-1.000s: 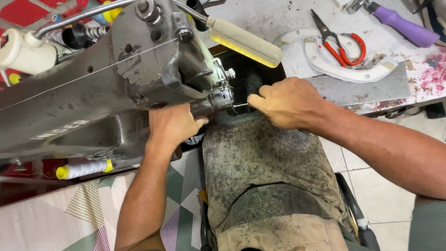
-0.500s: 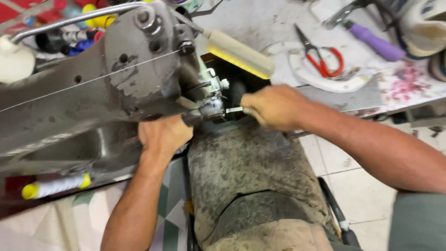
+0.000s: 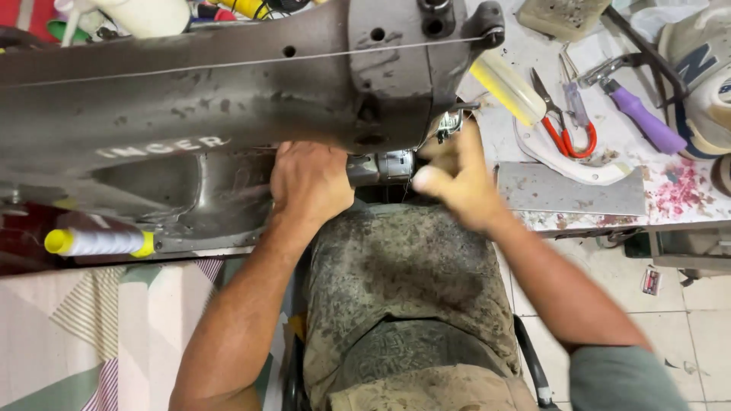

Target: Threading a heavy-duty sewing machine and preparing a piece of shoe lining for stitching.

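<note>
Grey sewing machine (image 3: 228,99) on top; left hand (image 3: 311,183) grips its metal arm (image 3: 381,167), right hand (image 3: 454,183) blurry beside it, fingers unclear.

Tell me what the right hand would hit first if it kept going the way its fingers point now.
Most likely the needle and presser-foot assembly under the sewing machine head. The right hand is blurred, fingers pointing up toward it; depth is unclear, so contact may already exist.

1. Sewing machine (image 3: 228,84): dull grey-brown.
2. Thread spool (image 3: 99,242): white thread, yellow ends.
3. Scissors (image 3: 567,133): red handles.
4. Tool handle (image 3: 643,122): purple.
5. Mottled olive fabric (image 3: 403,281).
</note>
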